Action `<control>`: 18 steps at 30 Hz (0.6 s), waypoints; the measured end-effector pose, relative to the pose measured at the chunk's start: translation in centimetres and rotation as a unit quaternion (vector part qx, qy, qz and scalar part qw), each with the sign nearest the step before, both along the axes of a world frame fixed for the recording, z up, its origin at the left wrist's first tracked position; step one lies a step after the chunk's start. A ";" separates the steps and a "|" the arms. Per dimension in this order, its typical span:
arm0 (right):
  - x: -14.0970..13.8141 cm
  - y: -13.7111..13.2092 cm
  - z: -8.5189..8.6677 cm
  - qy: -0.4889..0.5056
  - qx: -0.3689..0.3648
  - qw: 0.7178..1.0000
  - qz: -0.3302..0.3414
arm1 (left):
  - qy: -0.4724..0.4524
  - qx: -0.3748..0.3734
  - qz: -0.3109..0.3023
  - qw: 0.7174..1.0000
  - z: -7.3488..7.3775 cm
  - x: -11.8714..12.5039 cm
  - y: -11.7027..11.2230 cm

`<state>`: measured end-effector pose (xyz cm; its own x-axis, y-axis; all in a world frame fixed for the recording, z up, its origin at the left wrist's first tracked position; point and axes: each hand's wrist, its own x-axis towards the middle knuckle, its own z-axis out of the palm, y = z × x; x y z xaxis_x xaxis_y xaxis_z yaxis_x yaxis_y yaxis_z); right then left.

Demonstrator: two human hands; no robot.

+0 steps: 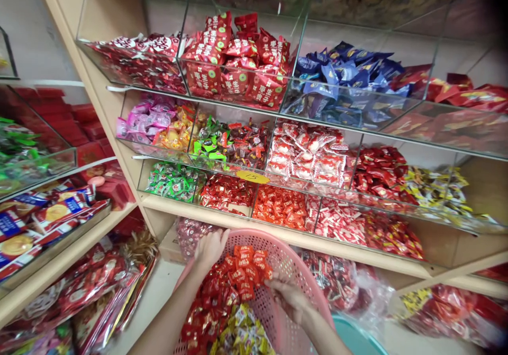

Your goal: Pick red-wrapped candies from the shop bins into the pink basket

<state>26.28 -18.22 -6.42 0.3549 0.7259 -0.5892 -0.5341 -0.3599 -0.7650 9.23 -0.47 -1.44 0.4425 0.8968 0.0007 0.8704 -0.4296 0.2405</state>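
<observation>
A pink perforated plastic basket (313, 281) stands below the shelves, tilted in my view. Fingers of my left hand (210, 247) are closed over its far left rim. Inside lie orange-red wrapped candies (244, 267), darker red wrapped candies (202, 312) and yellow-and-white wrapped candies (242, 331). At the right side of the orange-red pile is my right hand (291, 297), palm inside the basket. Its fingers are bent, and the tips pinch at an orange-red wrapped candy on the pile's edge.
Clear-fronted shelf bins hold red packets (238, 64), blue packets (349, 72), green candies (172, 180) and orange-red candies (280, 207). A yellow oval tag (253, 176) reads 15. Bagged candies (331, 275) and a teal tub (357, 336) sit beside the basket. Boxed goods (51, 212) stand left.
</observation>
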 end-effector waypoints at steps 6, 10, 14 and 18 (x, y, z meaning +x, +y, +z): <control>-0.4 0.0 0.0 0.074 0.008 0.996 -0.056 | -0.004 -0.005 0.003 1.000 -0.1 0.0 0.0; -0.6 -0.1 0.2 0.085 0.020 0.995 -0.055 | -0.005 -0.008 0.003 1.000 0.0 0.0 -0.1; -0.7 -0.2 0.1 0.122 0.042 0.990 -0.063 | -0.001 -0.007 -0.002 1.000 0.1 -0.1 -0.1; -0.7 0.1 -0.6 0.086 -0.001 0.995 -0.058 | -0.003 0.002 -0.002 1.000 0.1 -0.1 -0.1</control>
